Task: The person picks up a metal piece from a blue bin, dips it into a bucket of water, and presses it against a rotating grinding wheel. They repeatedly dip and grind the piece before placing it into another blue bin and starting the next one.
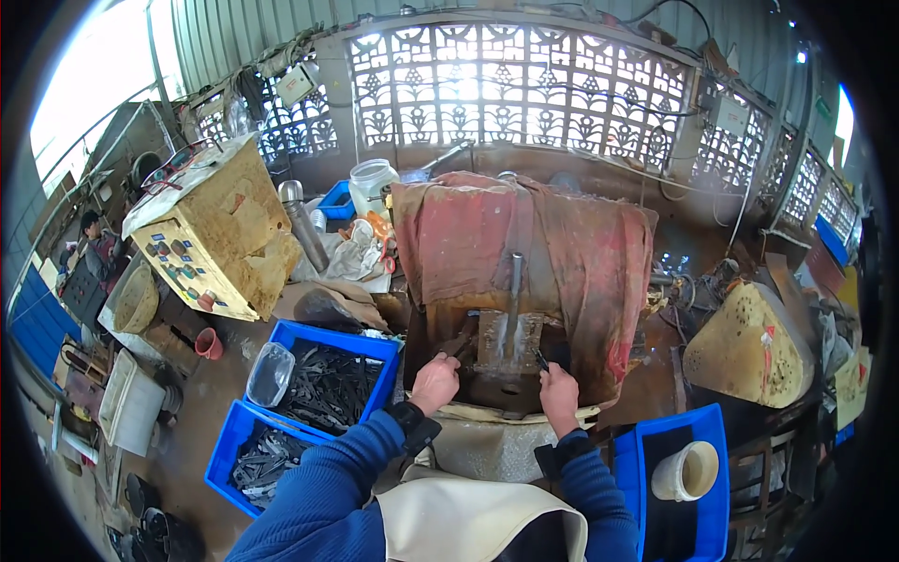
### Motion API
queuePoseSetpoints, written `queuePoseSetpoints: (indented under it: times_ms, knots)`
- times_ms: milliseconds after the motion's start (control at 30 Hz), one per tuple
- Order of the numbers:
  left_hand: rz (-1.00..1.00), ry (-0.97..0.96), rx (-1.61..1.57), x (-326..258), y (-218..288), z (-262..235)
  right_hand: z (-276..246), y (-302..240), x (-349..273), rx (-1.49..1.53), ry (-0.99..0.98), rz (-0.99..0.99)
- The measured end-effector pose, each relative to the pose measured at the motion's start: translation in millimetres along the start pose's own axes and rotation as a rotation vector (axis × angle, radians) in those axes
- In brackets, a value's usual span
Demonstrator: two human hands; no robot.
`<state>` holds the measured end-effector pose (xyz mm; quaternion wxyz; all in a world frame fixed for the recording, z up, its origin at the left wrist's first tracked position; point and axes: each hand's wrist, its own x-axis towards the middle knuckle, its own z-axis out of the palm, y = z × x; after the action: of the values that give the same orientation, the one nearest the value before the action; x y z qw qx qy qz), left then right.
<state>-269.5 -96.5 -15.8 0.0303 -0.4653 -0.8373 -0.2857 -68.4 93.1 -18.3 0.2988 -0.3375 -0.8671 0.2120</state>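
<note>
My left hand (436, 382) is closed at the left of a machine's opening, with a dark, narrow piece (461, 339) reaching up from its fingers. Right of the opening, my right hand (560, 397) pinches a small, dark, thin piece (540, 358); its exact kind is too small to make out. Between and beyond the hands stands a worn, wet-looking plate (508, 339) with a grey upright bar (516, 290) in front of it. A stained red cloth (459, 229) drapes over the machine's top and right side.
Left of me, two blue bins (387, 351) hold many dark flat pieces, a clear plastic tub (271, 374) among them. At right, a blue bin (714, 468) carries a whitish bucket (685, 471). A dirty control box (211, 234) stands left; a person (101, 248) is farther off.
</note>
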Motion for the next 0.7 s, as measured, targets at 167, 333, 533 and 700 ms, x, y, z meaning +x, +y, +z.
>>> queuePoseSetpoints:
  times_ms: [167,333,533,700]
  knots:
    - [0.023,-0.005,-0.002,0.5,-1.6,1.6,1.7,0.0,0.0,0.000,-0.006,0.007]
    - [0.003,0.001,-0.012,0.3,0.3,1.2,1.6,-0.5,1.0,0.002,-0.005,0.012]
    - [0.007,-0.028,0.016,-0.5,-5.0,4.1,0.1,-1.0,0.7,-0.022,-0.017,0.010]
    - [0.010,-0.030,0.014,0.2,-4.9,3.7,-1.0,-2.7,0.1,-0.033,-0.028,0.015]
